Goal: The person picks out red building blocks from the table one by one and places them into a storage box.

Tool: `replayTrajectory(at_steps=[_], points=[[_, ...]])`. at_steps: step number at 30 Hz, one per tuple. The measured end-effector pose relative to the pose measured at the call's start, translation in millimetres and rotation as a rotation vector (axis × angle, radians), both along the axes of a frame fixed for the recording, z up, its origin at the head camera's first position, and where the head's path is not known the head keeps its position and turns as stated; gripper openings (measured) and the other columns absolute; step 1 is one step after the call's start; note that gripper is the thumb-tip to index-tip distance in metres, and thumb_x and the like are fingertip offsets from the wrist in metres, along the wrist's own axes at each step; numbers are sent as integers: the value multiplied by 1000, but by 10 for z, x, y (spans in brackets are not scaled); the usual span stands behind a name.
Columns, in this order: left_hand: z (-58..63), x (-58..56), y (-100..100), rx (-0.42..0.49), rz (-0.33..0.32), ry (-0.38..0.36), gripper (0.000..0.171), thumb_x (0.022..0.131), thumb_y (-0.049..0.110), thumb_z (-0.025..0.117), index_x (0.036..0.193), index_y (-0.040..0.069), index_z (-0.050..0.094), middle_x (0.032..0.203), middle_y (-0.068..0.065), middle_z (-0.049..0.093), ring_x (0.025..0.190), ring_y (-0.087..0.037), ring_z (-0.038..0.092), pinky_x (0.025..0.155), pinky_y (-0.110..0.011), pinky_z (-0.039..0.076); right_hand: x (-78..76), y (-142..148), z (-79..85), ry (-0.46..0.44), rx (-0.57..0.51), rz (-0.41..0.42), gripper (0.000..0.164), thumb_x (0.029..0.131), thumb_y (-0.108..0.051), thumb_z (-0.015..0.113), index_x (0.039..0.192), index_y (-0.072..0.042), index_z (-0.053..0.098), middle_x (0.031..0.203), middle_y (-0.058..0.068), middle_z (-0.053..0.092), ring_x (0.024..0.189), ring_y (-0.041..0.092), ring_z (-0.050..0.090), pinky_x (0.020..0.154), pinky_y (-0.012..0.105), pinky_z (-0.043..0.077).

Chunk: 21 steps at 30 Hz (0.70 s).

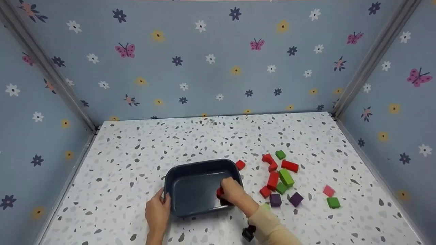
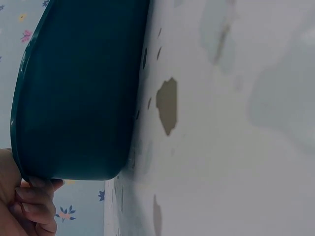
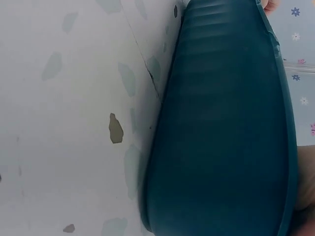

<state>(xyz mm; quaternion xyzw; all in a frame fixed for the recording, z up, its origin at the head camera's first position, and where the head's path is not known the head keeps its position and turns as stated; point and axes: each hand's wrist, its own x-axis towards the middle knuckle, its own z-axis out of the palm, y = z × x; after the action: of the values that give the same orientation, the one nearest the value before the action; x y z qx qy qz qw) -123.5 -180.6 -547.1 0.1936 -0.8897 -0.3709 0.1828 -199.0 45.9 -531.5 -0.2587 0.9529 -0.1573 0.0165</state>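
Note:
A dark blue-grey rectangular tub (image 1: 196,192) stands on the speckled table. At its left side my left hand (image 1: 157,210) grips the rim; in the left wrist view the fingers (image 2: 37,204) bend at the tub's corner. My right hand (image 1: 234,192) reaches over the near right corner into the tub, holding a red block (image 1: 219,193) low inside it. Most of that block is hidden by the hand. From the right wrist, the outer wall of the tub (image 3: 221,123) fills much of the view and covers the fingers.
Right of the tub lie several loose blocks: a red cube (image 1: 240,165), a red arch (image 1: 270,162), a light green block (image 1: 286,178), purple cubes (image 1: 295,199) and others. Farther right sit a pinkish-red block (image 1: 328,190) and a green block (image 1: 333,202). Flowered walls (image 1: 218,78) enclose the table.

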Motion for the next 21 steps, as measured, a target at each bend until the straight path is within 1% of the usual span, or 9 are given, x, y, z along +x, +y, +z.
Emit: replayTrajectory(at_steps=[3, 6, 9, 11, 12, 13, 17, 21], points=[[-9, -1, -3, 1, -2, -2, 31, 81, 4, 59, 108, -11, 59, 53, -1, 47, 44, -13, 38, 44, -27, 29, 5, 3, 26, -19, -17, -3, 20, 66, -8, 76, 64, -5, 57, 60, 2, 53, 55, 12, 50, 50, 28, 42], [-17, -5, -9, -1, -1, -2, 30, 82, 4, 58, 108, -11, 59, 53, -1, 46, 44, -13, 38, 43, -27, 28, 22, 15, 71, 19, -62, 9, 18, 69, -10, 74, 65, -5, 57, 61, 3, 52, 56, 14, 51, 52, 30, 43], [-15, -3, -11, -2, -3, -7, 30, 82, 4, 58, 108, -11, 60, 53, -1, 46, 45, -13, 37, 43, -28, 28, 69, 43, 149, 90, -115, 22, 14, 71, -11, 72, 75, -2, 62, 70, 7, 55, 64, 20, 57, 57, 32, 46], [-16, -1, -10, -1, -4, -9, 30, 82, 4, 58, 108, -11, 59, 53, -1, 45, 44, -13, 37, 43, -28, 28, 105, 74, 204, 130, -152, 28, 17, 72, -10, 71, 84, 0, 63, 76, 8, 56, 69, 22, 58, 61, 33, 46], [-17, 0, -10, -1, -4, -9, 30, 82, 4, 58, 108, -11, 59, 53, 0, 45, 45, -13, 37, 43, -27, 28, 123, 94, 236, 136, -174, 26, 20, 72, -10, 71, 88, 1, 64, 80, 9, 56, 72, 22, 58, 63, 33, 47], [-18, 1, -8, -1, -5, -6, 30, 82, 4, 58, 108, -12, 59, 53, -1, 45, 45, -13, 37, 43, -27, 28, 142, 116, 267, 136, -195, 24, 22, 73, -9, 71, 90, 1, 63, 82, 9, 56, 73, 22, 58, 64, 33, 47], [-25, -1, -11, -5, -8, 17, 29, 81, 3, 59, 107, -11, 60, 54, -1, 46, 44, -13, 37, 43, -27, 28, 206, 219, 358, 125, -276, 10, 21, 74, -9, 71, 92, 0, 63, 81, 7, 56, 71, 18, 57, 63, 30, 47], [-24, 0, -10, -1, -16, 23, 30, 82, 3, 58, 107, -11, 60, 54, -1, 47, 44, -13, 37, 43, -26, 28, 279, 346, 396, 120, -307, -12, 19, 76, -11, 71, 92, -3, 64, 79, 4, 55, 67, 13, 54, 59, 26, 45]])
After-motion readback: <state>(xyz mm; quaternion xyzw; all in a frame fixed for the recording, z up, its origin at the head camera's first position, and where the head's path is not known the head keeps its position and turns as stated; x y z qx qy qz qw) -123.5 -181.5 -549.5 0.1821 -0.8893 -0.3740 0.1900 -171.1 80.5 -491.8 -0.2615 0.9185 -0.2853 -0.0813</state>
